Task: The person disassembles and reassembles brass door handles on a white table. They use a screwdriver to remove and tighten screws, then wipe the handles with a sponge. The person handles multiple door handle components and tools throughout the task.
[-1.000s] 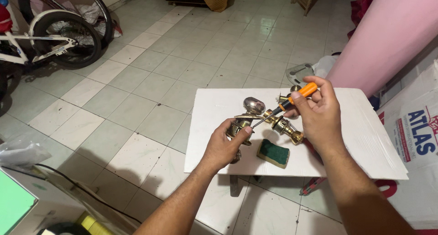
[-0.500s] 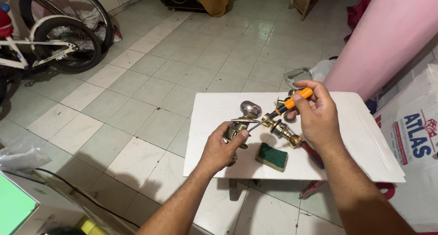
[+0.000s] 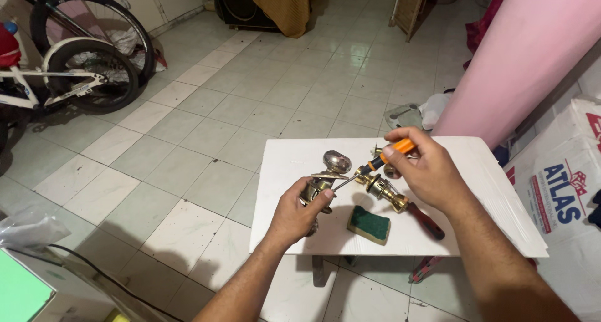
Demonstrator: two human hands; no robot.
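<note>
My left hand (image 3: 299, 209) grips a metal door-knob lock set (image 3: 325, 175) above a small white table (image 3: 494, 215), with its shiny round knob (image 3: 337, 161) pointing away from me. My right hand (image 3: 426, 168) holds an orange-handled screwdriver (image 3: 382, 159), whose tip reaches into the lock body held by the left hand. A brass knob part (image 3: 387, 191) lies on the table under my right hand. A green and yellow sponge (image 3: 369, 224) rests near the table's front edge. A red-handled tool (image 3: 427, 220) lies beside the brass part.
A bicycle (image 3: 75, 65) leans at the far left on the tiled floor. A pink column or roll (image 3: 526, 53) stands at the right, with a white printed sack (image 3: 563, 190) beside the table. A green-topped box (image 3: 19, 294) sits at the lower left.
The view has shifted slightly. My right hand has moved a little up and left with the screwdriver; the left hand keeps the lock set steady.
</note>
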